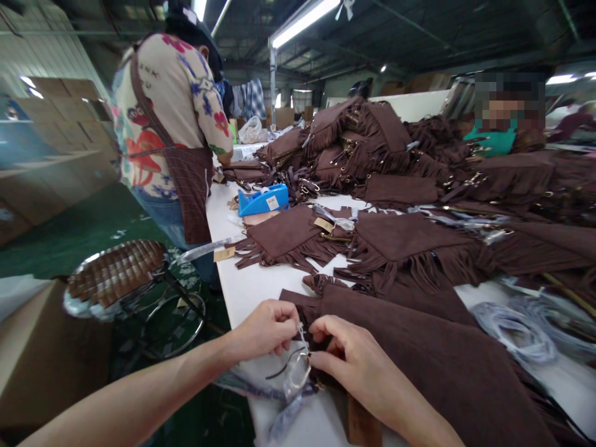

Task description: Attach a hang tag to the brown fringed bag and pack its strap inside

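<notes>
Metal ring [307,367] in hand beside a brown fringed bag [419,354]
The left hand [270,326] pinches a thin pale strip [302,333]; the right hand [356,354] has its thumb at the ring, exact grip unclear. The bag lies near right on the white table [239,287].

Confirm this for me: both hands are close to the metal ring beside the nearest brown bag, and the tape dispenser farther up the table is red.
The color is wrong: the tape dispenser is blue, as the head view shows. The left hand and right hand are indeed close to the metal ring beside the nearest brown bag.
</notes>
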`<act>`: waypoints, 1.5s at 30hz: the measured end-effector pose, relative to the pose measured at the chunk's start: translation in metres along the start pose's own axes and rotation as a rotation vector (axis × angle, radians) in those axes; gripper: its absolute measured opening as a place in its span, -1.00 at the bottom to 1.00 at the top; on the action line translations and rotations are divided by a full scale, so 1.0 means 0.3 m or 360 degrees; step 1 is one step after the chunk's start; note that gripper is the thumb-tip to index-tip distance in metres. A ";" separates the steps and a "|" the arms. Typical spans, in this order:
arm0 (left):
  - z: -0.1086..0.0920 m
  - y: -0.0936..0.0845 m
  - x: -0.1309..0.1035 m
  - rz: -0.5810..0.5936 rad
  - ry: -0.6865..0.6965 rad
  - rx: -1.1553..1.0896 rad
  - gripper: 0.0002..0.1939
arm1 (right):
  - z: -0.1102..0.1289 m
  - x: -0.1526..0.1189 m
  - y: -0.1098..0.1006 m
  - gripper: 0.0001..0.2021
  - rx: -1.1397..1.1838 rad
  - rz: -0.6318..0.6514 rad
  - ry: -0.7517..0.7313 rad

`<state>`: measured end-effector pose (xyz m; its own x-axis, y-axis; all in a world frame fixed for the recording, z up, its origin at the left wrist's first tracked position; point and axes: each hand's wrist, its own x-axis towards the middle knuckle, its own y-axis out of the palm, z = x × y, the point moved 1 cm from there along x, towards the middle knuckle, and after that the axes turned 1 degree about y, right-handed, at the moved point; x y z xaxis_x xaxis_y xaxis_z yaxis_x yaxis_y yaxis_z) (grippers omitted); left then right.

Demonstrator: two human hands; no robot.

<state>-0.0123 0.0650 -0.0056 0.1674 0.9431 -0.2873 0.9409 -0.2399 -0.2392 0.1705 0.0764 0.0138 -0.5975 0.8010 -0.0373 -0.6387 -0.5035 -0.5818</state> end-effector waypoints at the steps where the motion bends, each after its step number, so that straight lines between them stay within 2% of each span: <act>1: -0.009 -0.006 0.003 -0.0013 0.0029 -0.0016 -0.87 | 0.003 0.006 0.005 -0.95 0.0056 -0.0014 0.0050; 6: -0.071 -0.013 0.014 -0.0011 0.0230 -0.0073 -0.87 | -0.011 0.045 0.038 -0.85 0.0204 -0.0121 0.0005; 9: -0.084 -0.003 0.014 -0.0088 0.0245 -0.0150 -0.84 | -0.026 0.056 0.045 -0.82 0.0310 -0.0201 -0.0028; 14: -0.045 0.023 0.001 -0.0083 0.0166 -0.0128 -0.76 | -0.031 0.052 0.044 -0.82 0.0492 -0.0239 0.0052; 19: -0.012 0.048 -0.023 -0.0088 0.0099 -0.0131 -0.79 | -0.037 0.053 0.057 -0.85 0.0616 -0.0314 0.0051; 28: 0.011 0.094 -0.009 -0.0244 0.0144 0.0143 -0.78 | -0.054 0.050 0.053 -0.93 0.0556 -0.0421 0.0051; 32: 0.014 0.109 -0.005 -0.0316 0.0257 0.0236 -0.80 | -0.062 0.045 0.051 -0.88 0.0497 -0.0454 0.0031; 35: 0.013 0.115 -0.006 -0.0345 0.0258 0.0232 -0.84 | -0.064 0.046 0.050 -0.87 0.0446 -0.0486 -0.0003; 38: 0.014 0.116 -0.002 -0.0335 0.0164 0.0176 -0.89 | -0.063 0.048 0.048 -0.89 0.0471 -0.0495 -0.0008; 41: 0.016 0.114 0.004 -0.0295 0.0097 0.0101 -0.86 | -0.057 0.049 0.044 -0.90 0.0491 -0.0488 0.0013; 45: 0.020 0.112 0.007 -0.0285 0.0141 0.0086 -0.84 | -0.054 0.047 0.043 -0.91 0.0464 -0.0498 0.0008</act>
<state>0.0179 0.0576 -0.0198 0.0262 0.9878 -0.1535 0.9412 -0.0761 -0.3291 0.1618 0.0864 -0.0074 -0.3512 0.9309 0.1001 -0.8997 -0.3059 -0.3115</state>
